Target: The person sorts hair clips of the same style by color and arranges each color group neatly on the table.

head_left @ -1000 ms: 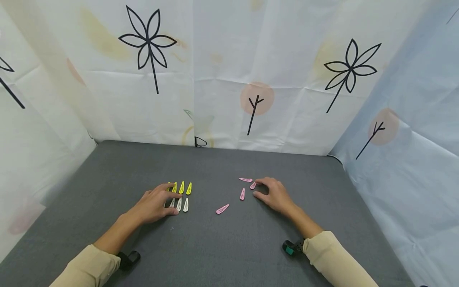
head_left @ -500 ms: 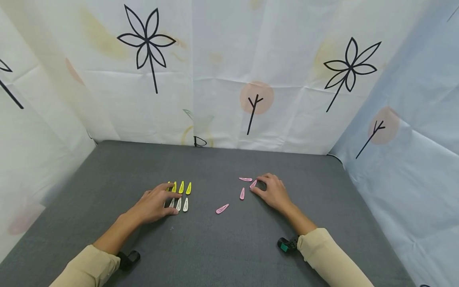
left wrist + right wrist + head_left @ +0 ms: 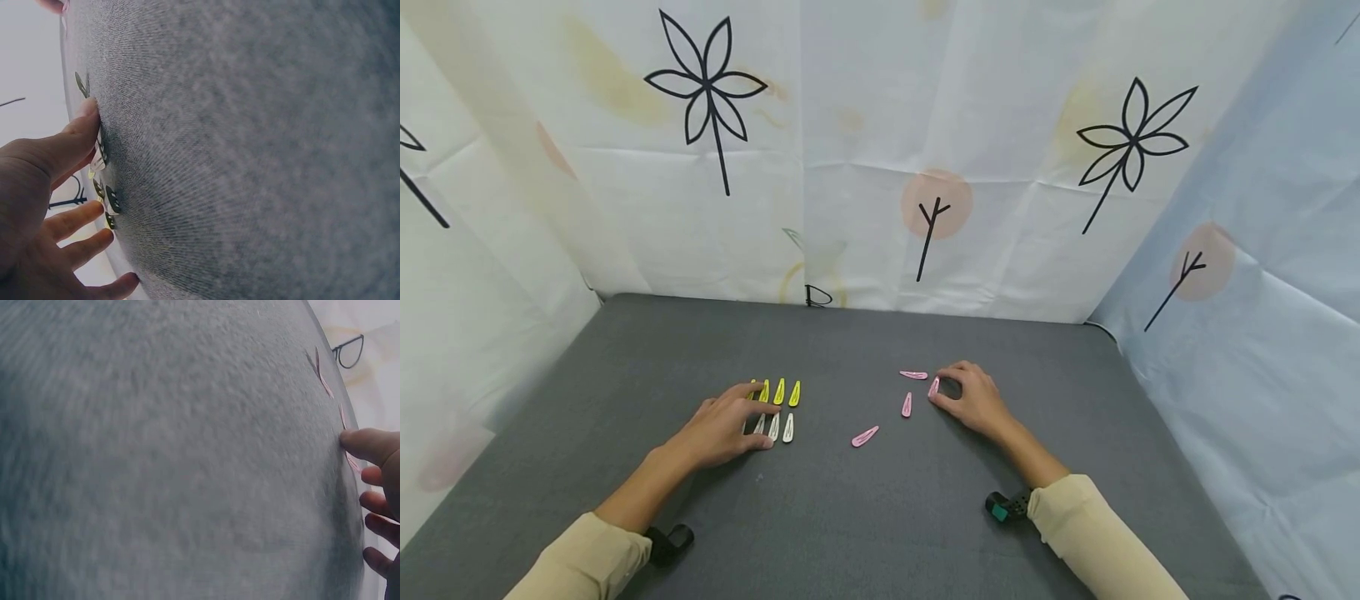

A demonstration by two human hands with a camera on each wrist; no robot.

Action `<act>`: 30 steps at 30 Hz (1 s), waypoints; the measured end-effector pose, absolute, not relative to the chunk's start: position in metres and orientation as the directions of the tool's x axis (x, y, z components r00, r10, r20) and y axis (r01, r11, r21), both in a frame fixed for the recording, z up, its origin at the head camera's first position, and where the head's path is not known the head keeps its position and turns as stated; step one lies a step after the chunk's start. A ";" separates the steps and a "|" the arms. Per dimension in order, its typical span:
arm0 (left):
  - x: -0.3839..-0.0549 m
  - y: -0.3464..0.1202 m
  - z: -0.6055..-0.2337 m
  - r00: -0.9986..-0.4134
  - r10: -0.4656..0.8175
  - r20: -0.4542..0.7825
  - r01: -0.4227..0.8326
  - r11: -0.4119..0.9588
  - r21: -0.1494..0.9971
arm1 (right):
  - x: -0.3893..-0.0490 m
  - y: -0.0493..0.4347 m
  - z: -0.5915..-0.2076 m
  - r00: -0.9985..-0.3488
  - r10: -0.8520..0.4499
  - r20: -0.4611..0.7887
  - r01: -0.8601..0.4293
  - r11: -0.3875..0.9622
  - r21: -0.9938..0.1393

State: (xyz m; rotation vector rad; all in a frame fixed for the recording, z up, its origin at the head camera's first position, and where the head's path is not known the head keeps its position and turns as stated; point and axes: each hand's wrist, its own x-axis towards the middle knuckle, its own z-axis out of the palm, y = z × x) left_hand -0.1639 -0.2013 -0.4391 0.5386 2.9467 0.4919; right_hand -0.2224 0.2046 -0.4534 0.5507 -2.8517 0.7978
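Observation:
In the head view my left hand [image 3: 721,427] rests over the left part of two short rows of snap hair clips. Yellow clips [image 3: 795,393] form the far row, white clips [image 3: 788,428] the near one; the hand partly covers both. Its thumb and index finger lie at the ends of a white clip, and the left wrist view shows the other fingers spread. To the right, my right hand [image 3: 976,404] pinches a pink hair clip [image 3: 934,387] between thumb and index finger, at the table surface. Left of it lie a sideways pink clip [image 3: 913,375] and an upright-pointing pink clip [image 3: 907,405].
Another pink clip [image 3: 865,437] lies slanted between the hands, nearer the front. The dark grey table [image 3: 850,525] is bordered by white patterned cloth [image 3: 865,125] at the back and sides. Black wrist cameras [image 3: 672,543] sit under both forearms.
My right hand has moved its fingers onto the pink clip and turned it more upright, shifting it slightly right. My left hand has stayed put.

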 end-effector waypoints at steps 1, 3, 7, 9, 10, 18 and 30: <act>-0.164 -0.201 -0.439 -0.932 0.360 -0.048 0.325 0.886 0.331 | -0.223 0.206 -0.454 -0.923 -0.317 0.218 -0.385 0.784 -0.487; -0.164 -0.201 -0.439 -0.932 0.359 -0.049 0.325 0.887 0.329 | -0.224 0.210 -0.454 -0.916 -0.332 0.225 -0.401 0.761 -0.510; -0.164 -0.201 -0.439 -0.931 0.362 -0.054 0.326 0.887 0.327 | -0.226 0.216 -0.457 -0.901 -0.361 0.239 -0.433 0.722 -0.540; -0.165 -0.201 -0.439 -0.931 0.362 -0.053 0.326 0.886 0.328 | -0.227 0.218 -0.458 -0.899 -0.370 0.235 -0.437 0.715 -0.547; -0.165 -0.201 -0.439 -0.930 0.363 -0.052 0.327 0.886 0.328 | -0.228 0.219 -0.458 -0.899 -0.372 0.232 -0.437 0.712 -0.550; -0.167 -0.203 -0.438 -0.924 0.381 -0.042 0.350 0.883 0.311 | -0.230 0.221 -0.461 -0.903 -0.371 0.217 -0.426 0.699 -0.575; -0.167 -0.205 -0.437 -0.901 0.433 0.017 0.420 0.863 0.279 | -0.230 0.220 -0.462 -0.903 -0.374 0.213 -0.424 0.695 -0.580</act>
